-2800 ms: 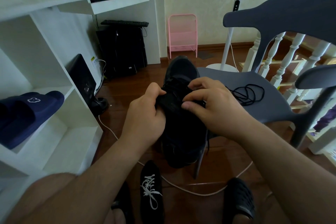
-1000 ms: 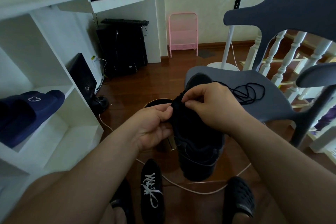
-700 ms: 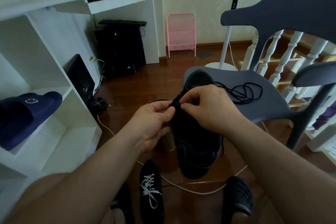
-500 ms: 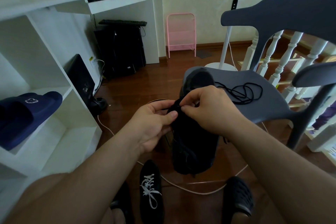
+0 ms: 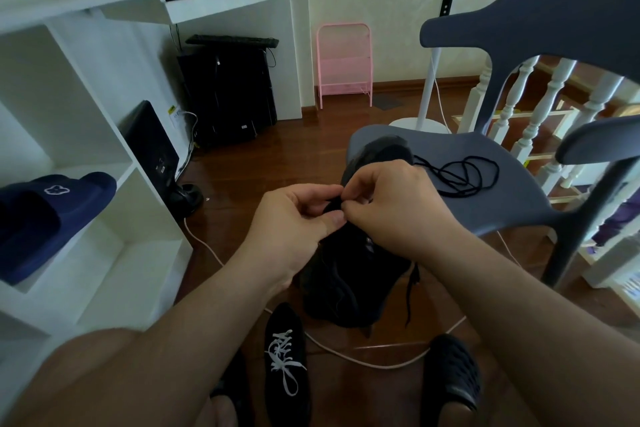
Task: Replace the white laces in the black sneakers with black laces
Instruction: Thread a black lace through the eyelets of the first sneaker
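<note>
We hold a black sneaker (image 5: 349, 274) up in front of the gray chair (image 5: 502, 198). Our left hand (image 5: 294, 222) and right hand (image 5: 394, 208) both pinch its top, fingers curled tight. A loose black lace (image 5: 464, 177) lies on the seat. The other sneaker (image 5: 285, 360), on the floor below, has white laces.

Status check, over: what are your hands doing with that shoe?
Both hands, left hand and right hand, pinching at held sneaker. Spare black lace on chair. Floor sneaker white-laced. Nothing blocking.
</note>
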Action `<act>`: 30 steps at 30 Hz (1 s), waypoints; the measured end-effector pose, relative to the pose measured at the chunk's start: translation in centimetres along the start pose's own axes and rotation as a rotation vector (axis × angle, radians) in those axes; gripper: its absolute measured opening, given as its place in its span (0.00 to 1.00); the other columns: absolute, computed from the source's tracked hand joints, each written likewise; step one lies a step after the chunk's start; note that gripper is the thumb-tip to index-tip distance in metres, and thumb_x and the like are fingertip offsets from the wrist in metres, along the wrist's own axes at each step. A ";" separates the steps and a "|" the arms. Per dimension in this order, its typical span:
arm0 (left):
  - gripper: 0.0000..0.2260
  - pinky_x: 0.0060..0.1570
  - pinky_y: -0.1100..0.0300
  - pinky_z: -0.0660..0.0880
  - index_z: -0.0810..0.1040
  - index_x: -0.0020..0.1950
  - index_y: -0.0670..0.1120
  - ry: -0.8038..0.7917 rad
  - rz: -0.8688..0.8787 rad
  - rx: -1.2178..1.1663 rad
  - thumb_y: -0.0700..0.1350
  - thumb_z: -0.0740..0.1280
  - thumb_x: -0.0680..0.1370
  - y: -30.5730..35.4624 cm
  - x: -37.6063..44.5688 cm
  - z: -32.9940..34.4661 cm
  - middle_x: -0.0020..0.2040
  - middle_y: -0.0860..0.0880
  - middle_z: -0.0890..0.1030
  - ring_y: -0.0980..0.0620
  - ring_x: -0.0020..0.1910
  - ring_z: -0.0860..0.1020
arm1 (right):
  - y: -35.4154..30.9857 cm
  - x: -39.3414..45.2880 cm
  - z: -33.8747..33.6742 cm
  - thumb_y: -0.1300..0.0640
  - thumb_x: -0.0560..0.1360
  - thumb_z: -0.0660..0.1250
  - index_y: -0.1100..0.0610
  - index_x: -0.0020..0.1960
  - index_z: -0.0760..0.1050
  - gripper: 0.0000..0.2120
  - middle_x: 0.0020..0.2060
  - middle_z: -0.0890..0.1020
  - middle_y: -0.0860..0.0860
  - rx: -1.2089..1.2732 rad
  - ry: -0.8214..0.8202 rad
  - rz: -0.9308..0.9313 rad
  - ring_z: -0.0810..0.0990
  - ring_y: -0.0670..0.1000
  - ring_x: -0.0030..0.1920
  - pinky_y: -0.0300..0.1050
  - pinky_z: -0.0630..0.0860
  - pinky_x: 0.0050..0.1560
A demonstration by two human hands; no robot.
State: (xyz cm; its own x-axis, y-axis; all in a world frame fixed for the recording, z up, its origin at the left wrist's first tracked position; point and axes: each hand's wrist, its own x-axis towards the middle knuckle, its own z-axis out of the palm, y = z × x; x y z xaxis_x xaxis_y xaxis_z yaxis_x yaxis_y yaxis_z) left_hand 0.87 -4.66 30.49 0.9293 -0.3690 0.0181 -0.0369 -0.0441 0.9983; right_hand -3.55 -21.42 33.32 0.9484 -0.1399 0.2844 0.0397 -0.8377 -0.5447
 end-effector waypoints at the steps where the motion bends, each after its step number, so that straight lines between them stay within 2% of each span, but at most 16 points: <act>1: 0.17 0.49 0.63 0.83 0.87 0.55 0.54 -0.002 0.013 0.032 0.32 0.77 0.76 -0.1 -0.1 0.1 0.46 0.56 0.88 0.57 0.48 0.87 | 0.0 0.0 0.0 0.53 0.75 0.73 0.43 0.44 0.83 0.04 0.38 0.80 0.37 0.001 -0.005 0.000 0.78 0.35 0.41 0.23 0.71 0.38; 4: 0.19 0.48 0.62 0.83 0.87 0.56 0.53 -0.025 -0.026 0.028 0.30 0.77 0.74 0.3 -0.1 -0.2 0.47 0.52 0.89 0.54 0.47 0.87 | 0.4 0.1 0.0 0.52 0.73 0.77 0.43 0.44 0.80 0.07 0.38 0.82 0.38 0.063 0.008 0.024 0.79 0.37 0.42 0.26 0.71 0.37; 7: 0.21 0.45 0.63 0.83 0.86 0.58 0.46 -0.106 -0.203 -0.173 0.24 0.73 0.73 0.5 0.3 -0.5 0.45 0.48 0.89 0.53 0.45 0.87 | 0.9 0.2 0.2 0.51 0.71 0.81 0.43 0.45 0.79 0.11 0.36 0.83 0.40 0.094 -0.010 0.025 0.79 0.33 0.44 0.23 0.70 0.42; 9: 0.20 0.47 0.59 0.85 0.85 0.60 0.43 -0.103 -0.332 -0.296 0.23 0.69 0.76 0.2 0.3 -0.1 0.50 0.44 0.88 0.50 0.47 0.88 | 1.1 0.3 0.6 0.49 0.70 0.81 0.43 0.44 0.80 0.10 0.35 0.83 0.40 0.049 -0.037 0.019 0.79 0.32 0.44 0.21 0.69 0.44; 12: 0.18 0.44 0.58 0.85 0.84 0.59 0.42 -0.045 -0.427 -0.431 0.24 0.64 0.79 -0.5 0.6 0.8 0.50 0.42 0.89 0.49 0.45 0.88 | 1.5 0.4 1.0 0.47 0.72 0.80 0.43 0.44 0.80 0.08 0.37 0.83 0.38 -0.001 -0.022 -0.016 0.80 0.36 0.42 0.28 0.70 0.45; 14: 0.17 0.44 0.57 0.86 0.84 0.59 0.41 0.044 -0.421 -0.478 0.24 0.64 0.79 -0.6 1.2 0.9 0.51 0.41 0.88 0.47 0.45 0.88 | 1.9 0.5 1.0 0.44 0.74 0.78 0.43 0.43 0.79 0.08 0.39 0.81 0.38 -0.029 0.054 -0.045 0.78 0.39 0.43 0.38 0.73 0.48; 17: 0.18 0.41 0.57 0.85 0.85 0.59 0.42 0.167 -0.330 -0.563 0.24 0.65 0.79 -0.3 1.9 -0.2 0.53 0.40 0.88 0.45 0.47 0.89 | 2.7 0.3 0.5 0.40 0.74 0.74 0.46 0.37 0.72 0.16 0.39 0.75 0.43 -0.070 0.201 -0.008 0.74 0.49 0.45 0.47 0.69 0.45; 19: 0.19 0.41 0.59 0.84 0.84 0.59 0.45 0.200 -0.240 -0.623 0.25 0.65 0.79 0.2 2.2 -1.1 0.52 0.43 0.89 0.47 0.47 0.88 | 3.3 0.0 0.1 0.39 0.74 0.72 0.48 0.35 0.69 0.18 0.35 0.74 0.46 -0.048 0.239 0.022 0.74 0.50 0.41 0.46 0.67 0.40; 22: 0.20 0.44 0.59 0.84 0.83 0.64 0.45 0.175 -0.133 -0.726 0.25 0.64 0.80 0.8 2.4 -2.3 0.55 0.44 0.88 0.46 0.53 0.88 | 3.7 -0.4 0.1 0.36 0.75 0.69 0.48 0.36 0.69 0.20 0.30 0.76 0.47 -0.031 0.212 0.091 0.76 0.45 0.34 0.44 0.69 0.32; 27: 0.21 0.48 0.58 0.84 0.81 0.66 0.44 0.075 -0.065 -0.724 0.26 0.65 0.78 0.9 1.8 -2.4 0.58 0.42 0.87 0.44 0.57 0.87 | 3.7 -0.1 0.9 0.30 0.78 0.60 0.47 0.40 0.70 0.22 0.33 0.77 0.45 -0.023 0.205 0.130 0.76 0.44 0.35 0.45 0.68 0.31; 30: 0.22 0.48 0.58 0.84 0.82 0.67 0.44 0.087 -0.061 -0.725 0.28 0.69 0.75 0.8 1.7 -2.2 0.58 0.42 0.87 0.44 0.56 0.87 | 3.7 0.3 0.9 0.35 0.81 0.61 0.49 0.39 0.70 0.20 0.30 0.76 0.45 -0.031 0.266 0.067 0.74 0.43 0.32 0.37 0.63 0.30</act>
State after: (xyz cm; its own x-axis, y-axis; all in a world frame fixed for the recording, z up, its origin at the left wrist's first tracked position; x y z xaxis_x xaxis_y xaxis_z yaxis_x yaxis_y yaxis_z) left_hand 3.20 -3.32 31.45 0.9487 -0.3094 -0.0649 0.2409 0.5746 0.7821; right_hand -2.89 -24.10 30.66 0.8327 -0.3260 0.4475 -0.0341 -0.8369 -0.5463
